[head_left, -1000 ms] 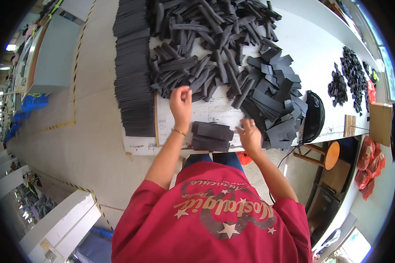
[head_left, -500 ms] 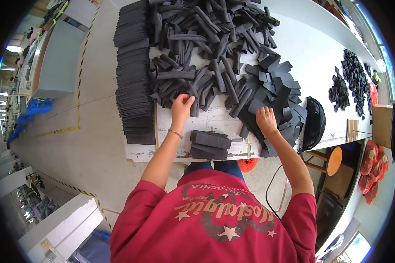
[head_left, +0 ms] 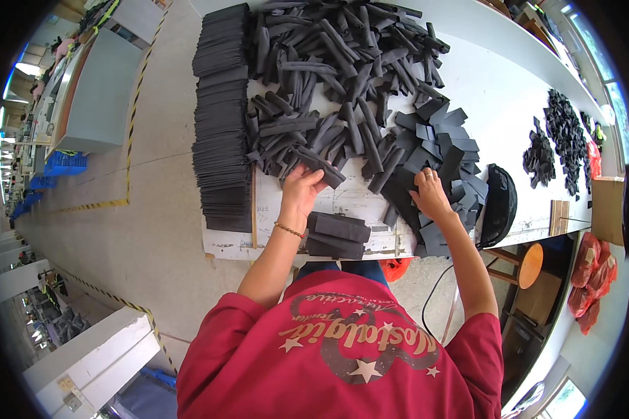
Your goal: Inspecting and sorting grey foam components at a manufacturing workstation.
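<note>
One roll [head_left: 321, 167] in left hand [head_left: 302, 193]

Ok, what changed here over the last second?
The left hand has taken hold of a dark rolled piece at the near edge of the rolled pile. The right hand moved right and away from the body, from beside the small stack onto the flat dark pieces; whether it grips one is unclear. The small stack and the long row at left stayed put.

On the table [head_left: 496, 105], left of the person [head_left: 342, 335], runs a stacked row [head_left: 221, 133]. Right of it lie rolled pieces [head_left: 337, 45], then flat pieces [head_left: 451, 155]. A small stack [head_left: 337, 235] sits at the near edge, directly before the person.
</note>
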Motion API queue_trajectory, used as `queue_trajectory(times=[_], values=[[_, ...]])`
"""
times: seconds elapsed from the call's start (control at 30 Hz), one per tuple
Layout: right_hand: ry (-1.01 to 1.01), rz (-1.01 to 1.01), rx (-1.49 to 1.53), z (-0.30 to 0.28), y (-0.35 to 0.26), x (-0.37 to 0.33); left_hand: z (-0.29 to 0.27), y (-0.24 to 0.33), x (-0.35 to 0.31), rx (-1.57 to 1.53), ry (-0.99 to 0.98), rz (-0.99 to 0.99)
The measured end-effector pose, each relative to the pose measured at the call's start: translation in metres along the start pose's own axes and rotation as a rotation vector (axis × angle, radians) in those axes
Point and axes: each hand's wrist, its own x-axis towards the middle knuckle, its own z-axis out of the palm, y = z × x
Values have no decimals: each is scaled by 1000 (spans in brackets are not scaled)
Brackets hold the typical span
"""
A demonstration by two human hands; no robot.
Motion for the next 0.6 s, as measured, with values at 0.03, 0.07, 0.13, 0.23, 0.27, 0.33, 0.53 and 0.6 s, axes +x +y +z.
queue_trajectory(times=[0.03, 0.07, 0.13, 0.23, 0.27, 0.33, 0.53, 0.6], values=[[14, -55, 121, -5, -3, 0, 0, 1, 0, -3, -13, -6], [16, -52, 119, -11, -8, -2, 4, 3, -1, -3, -17, -7], [144, -69, 358, -23, -29, -5, 11, 7, -3, -60, 18, -75], [219, 31, 583, -40, -63, -8, 17, 10, -2, -146, 14, -102], [217, 36, 611, -41, -65, -8, 19, 10, -2, -146, 8, -106], [194, 119, 642, -42, -68, -9, 23, 9, -2, -142, 9, -62], [134, 262, 996, -39, -84, -8, 41, -24, -17, -180, -298, -145], [89, 215, 1185, -45, -101, -10, 58, -26, -31, 115, -341, -140]])
